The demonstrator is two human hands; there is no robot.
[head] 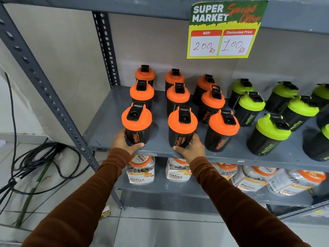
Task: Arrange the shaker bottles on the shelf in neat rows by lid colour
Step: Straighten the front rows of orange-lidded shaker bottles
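Note:
Black shaker bottles stand on a grey metal shelf (106, 125). Several orange-lidded ones fill the left part in three rows running front to back. Several green-lidded ones (272, 132) stand to the right. My left hand (125, 141) grips the base of the front-left orange-lidded bottle (136, 122). My right hand (191, 146) grips the base of the front-middle orange-lidded bottle (182, 125). Both bottles stand upright at the shelf's front edge. A third front orange-lidded bottle (222, 129) stands untouched just right of my right hand.
A price sign (222, 29) hangs from the shelf above. Jars with orange lids (140, 170) fill the lower shelf. A perforated upright post (44, 86) stands left of the shelf. Black cables (44, 157) lie on the floor at the left.

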